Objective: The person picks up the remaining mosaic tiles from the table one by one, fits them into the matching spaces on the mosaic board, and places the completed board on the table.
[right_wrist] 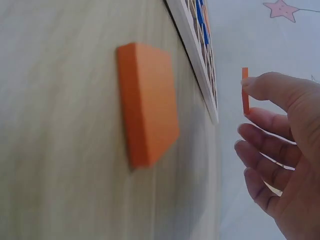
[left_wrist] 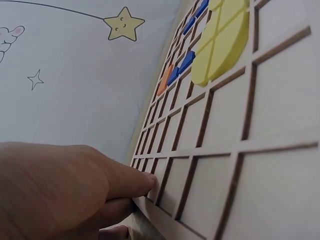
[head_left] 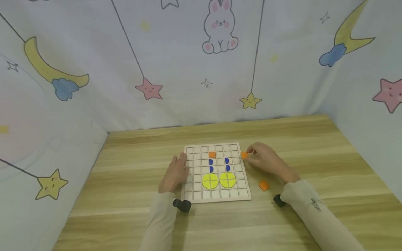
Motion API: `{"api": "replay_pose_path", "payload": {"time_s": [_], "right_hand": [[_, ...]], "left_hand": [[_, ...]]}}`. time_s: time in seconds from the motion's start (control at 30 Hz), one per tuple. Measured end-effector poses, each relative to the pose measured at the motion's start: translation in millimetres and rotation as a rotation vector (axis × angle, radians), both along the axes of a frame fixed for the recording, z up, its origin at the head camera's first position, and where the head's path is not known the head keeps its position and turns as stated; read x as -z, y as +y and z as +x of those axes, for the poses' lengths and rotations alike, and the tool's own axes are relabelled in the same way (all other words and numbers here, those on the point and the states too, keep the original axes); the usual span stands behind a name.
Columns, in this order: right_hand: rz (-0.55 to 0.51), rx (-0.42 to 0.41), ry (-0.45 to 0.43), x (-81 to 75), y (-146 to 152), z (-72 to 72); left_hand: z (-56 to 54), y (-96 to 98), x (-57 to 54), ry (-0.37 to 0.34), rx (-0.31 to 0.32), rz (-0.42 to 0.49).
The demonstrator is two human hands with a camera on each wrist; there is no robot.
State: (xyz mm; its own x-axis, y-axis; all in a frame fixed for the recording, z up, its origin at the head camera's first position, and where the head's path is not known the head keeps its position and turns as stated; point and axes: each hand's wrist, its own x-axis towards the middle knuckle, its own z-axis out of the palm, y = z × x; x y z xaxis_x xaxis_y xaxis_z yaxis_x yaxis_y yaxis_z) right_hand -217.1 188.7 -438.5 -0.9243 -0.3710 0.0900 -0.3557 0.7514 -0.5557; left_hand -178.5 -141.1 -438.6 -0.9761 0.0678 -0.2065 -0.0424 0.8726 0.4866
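Note:
A pale wooden grid board [head_left: 216,200] lies flat on the table. My left hand [head_left: 175,173] rests at its left edge, one digit touching the rim in the left wrist view. Just off the board's right edge, my right hand [head_left: 267,160] pinches an orange square tile [right_wrist: 245,92] between thumb and index finger, the other fingers loosely bent. A second orange tile [head_left: 264,185] lies on the table below that hand. Set in the grid are one orange tile [head_left: 212,154], several blue half-round pieces [head_left: 211,169] and yellow quarter pieces forming two circles [head_left: 227,180].
The wood-grain table [head_left: 125,216] extends around the board. White cloth walls [head_left: 185,62] with printed stars, moons and a rabbit close off the back and both sides. A small black camera is strapped to each wrist.

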Motion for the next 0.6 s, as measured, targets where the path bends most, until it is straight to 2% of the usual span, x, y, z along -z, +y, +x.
{"api": "replay_pose_path", "payload": {"time_s": [0.2,0.6], "right_hand": [[-0.012,-0.022,-0.007,3.7,-16.4,-12.9],[-0.06,-0.095,-0.103,14.9,-42.7,-35.3]], "left_hand": [[0.6,1.6,0.6,0.009,-0.009,0.003],[0.6,1.5,1.8,-0.005,-0.008,-0.002]]}}
